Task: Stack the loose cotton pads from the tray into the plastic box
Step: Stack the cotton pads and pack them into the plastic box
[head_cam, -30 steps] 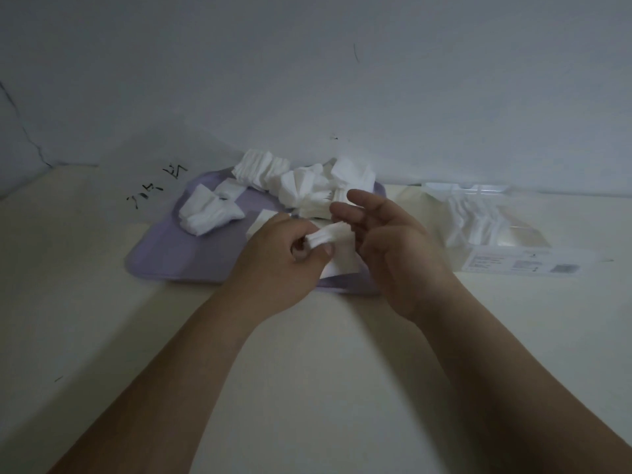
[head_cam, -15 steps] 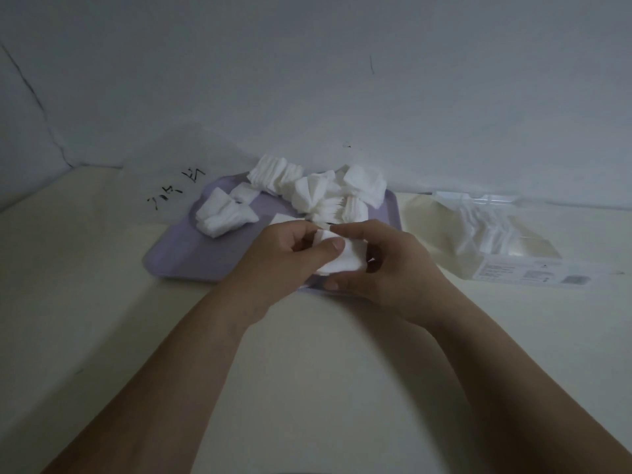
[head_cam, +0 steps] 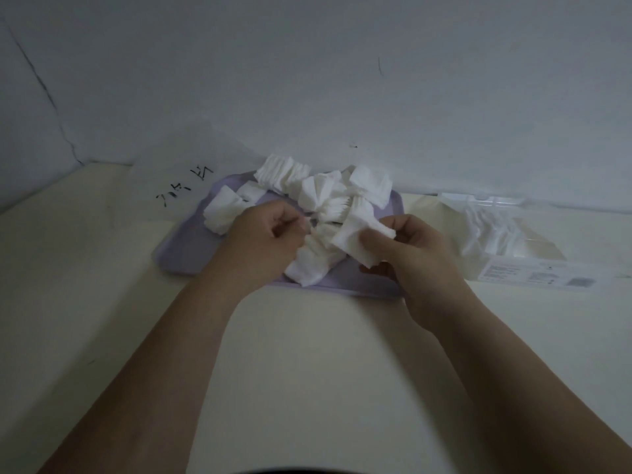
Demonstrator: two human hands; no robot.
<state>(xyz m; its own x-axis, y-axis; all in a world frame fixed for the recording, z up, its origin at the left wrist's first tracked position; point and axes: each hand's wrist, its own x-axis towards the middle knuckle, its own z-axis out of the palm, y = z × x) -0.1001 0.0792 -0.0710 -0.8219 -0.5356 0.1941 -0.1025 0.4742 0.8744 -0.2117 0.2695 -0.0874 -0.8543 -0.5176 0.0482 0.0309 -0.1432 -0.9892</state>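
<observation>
Right hand (head_cam: pixel 413 254): we are seeing it pinching a small stack of pads (head_cam: pixel 359 234) between thumb and curled fingers, above the near right part of the tray.
Left hand (head_cam: pixel 265 239): it is hovering over the middle of the tray with its fingers curled in and its knuckles touching the near pads (head_cam: pixel 307 268); we cannot tell whether it is gripping anything.
Tray (head_cam: pixel 184 248): the purple tray is lying on the table (head_cam: pixel 307 336), close to the far wall.
Loose pads (head_cam: pixel 325 196): they are lying in white heaps across the far half of the tray.
Plastic box (head_cam: pixel 506 234): the clear box is lying to the right of the tray, with white pads showing inside.
Clear sheet (head_cam: pixel 184 189): it is leaning at the far left, bearing black writing.
</observation>
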